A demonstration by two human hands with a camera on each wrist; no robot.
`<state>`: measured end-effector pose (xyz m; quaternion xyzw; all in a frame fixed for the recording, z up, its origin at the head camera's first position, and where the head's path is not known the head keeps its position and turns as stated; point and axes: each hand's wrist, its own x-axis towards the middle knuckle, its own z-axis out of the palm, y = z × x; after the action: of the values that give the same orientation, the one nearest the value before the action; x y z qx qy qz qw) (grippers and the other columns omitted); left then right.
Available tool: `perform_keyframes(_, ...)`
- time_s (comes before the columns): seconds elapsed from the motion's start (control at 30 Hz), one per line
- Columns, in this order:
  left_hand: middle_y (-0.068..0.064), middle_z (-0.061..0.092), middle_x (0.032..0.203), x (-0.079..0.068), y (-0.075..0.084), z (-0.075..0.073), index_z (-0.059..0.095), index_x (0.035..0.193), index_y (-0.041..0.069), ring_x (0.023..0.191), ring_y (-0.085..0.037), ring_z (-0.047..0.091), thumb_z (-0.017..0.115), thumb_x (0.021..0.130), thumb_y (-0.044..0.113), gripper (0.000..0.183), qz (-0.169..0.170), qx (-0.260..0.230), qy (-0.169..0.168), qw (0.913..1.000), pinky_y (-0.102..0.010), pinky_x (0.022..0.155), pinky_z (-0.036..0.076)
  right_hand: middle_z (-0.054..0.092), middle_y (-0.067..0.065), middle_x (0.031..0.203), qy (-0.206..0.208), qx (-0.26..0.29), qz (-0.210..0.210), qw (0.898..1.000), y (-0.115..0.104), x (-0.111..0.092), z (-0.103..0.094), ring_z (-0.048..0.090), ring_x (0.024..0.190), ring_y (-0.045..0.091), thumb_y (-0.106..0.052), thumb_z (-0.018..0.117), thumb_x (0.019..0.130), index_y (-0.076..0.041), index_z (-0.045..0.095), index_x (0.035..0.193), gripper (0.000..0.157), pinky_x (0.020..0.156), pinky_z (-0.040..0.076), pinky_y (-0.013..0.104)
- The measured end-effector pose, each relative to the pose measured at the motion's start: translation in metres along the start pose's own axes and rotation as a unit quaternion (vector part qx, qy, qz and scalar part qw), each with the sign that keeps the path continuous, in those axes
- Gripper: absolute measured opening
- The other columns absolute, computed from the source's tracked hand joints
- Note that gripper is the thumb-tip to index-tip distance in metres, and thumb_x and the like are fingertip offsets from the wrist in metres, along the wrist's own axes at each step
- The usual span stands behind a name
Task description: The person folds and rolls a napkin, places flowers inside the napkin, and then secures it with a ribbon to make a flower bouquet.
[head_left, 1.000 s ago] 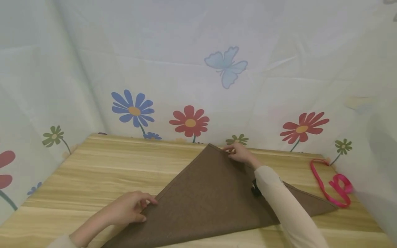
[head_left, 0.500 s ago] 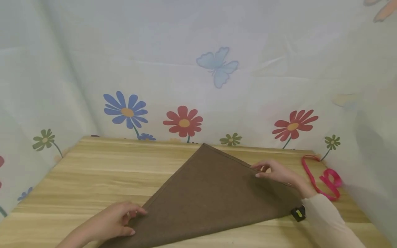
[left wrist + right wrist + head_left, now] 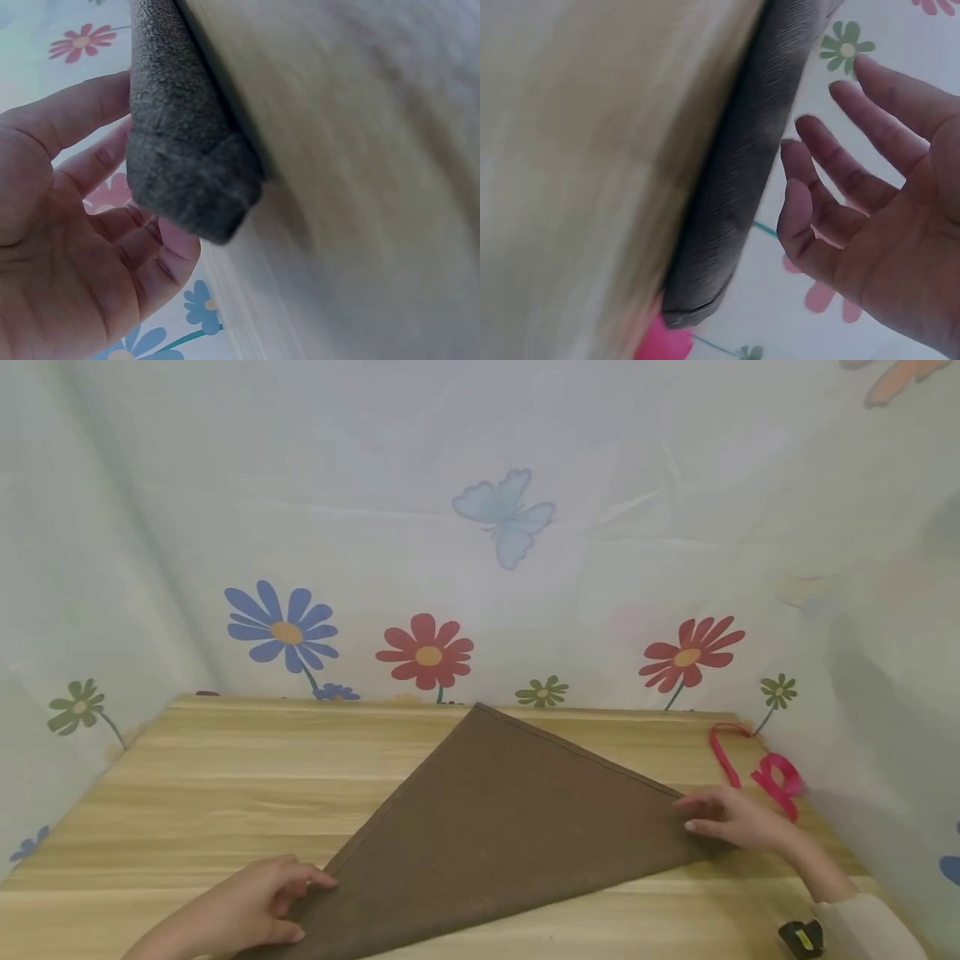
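A brown cloth (image 3: 480, 827) lies folded in a triangle on the table, its point toward the back wall. My left hand (image 3: 255, 897) rests at its left corner, fingertips on the slanting edge. In the left wrist view, the loosely bent fingers reach behind the thick folded end of the cloth (image 3: 180, 127), and their tips are hidden. Over the right corner is my right hand (image 3: 738, 818). Its fingers are relaxed and spread beside the folded edge in the right wrist view, where they appear apart from the cloth (image 3: 739, 165).
A bright pink ribbon (image 3: 780, 781) lies loosely coiled at the back right of the wooden table (image 3: 247, 777). Behind the table hangs a pale curtain (image 3: 360, 527) printed with flowers and butterflies. A small black device (image 3: 801, 937) is at the right wrist.
My right hand has slid from near the cloth's top point down the right edge to the right corner. The left hand stays by the left edge. The view has shifted slightly.
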<state>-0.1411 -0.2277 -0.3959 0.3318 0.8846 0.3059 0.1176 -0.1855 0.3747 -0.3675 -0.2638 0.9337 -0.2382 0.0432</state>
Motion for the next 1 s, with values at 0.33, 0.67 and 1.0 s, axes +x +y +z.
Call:
perform_keyframes(0.33,0.002,0.047,0.084,0.004,-0.002,0.001,0.059,0.110,0.010,0.060,0.001,0.039,0.078,0.067,0.019,0.048,-0.004,0.006,-0.012,0.9999,-0.019,0.052,0.037,0.065,0.014,0.095,-0.013,0.001,0.046,0.999,0.009,-0.007,0.007,0.054,0.079,0.006,-0.016,0.068,0.080,0.007,0.064,0.099,0.030,0.066,0.047,0.026)
perform_keyframes(0.67,0.000,0.046,0.080,0.012,0.001,0.001,0.057,0.106,0.011,0.054,0.000,0.042,0.079,0.062,0.011,0.049,-0.038,-0.031,-0.032,0.9983,-0.020,0.048,0.040,0.066,0.017,0.095,0.005,-0.048,0.112,0.993,0.007,-0.003,0.012,0.060,0.094,0.035,-0.013,0.075,0.071,0.002,0.066,0.095,0.030,0.079,0.047,0.047)
perform_keyframes(1.0,-0.001,0.043,0.078,0.011,0.003,0.001,0.055,0.104,0.012,0.052,0.001,0.040,0.078,0.060,0.008,0.050,-0.037,-0.047,-0.037,0.9975,-0.020,0.046,0.039,0.067,0.014,0.094,0.017,-0.042,0.087,0.995,0.015,0.001,0.013,0.061,0.091,0.031,-0.014,0.075,0.072,0.002,0.066,0.096,0.030,0.077,0.049,0.041)
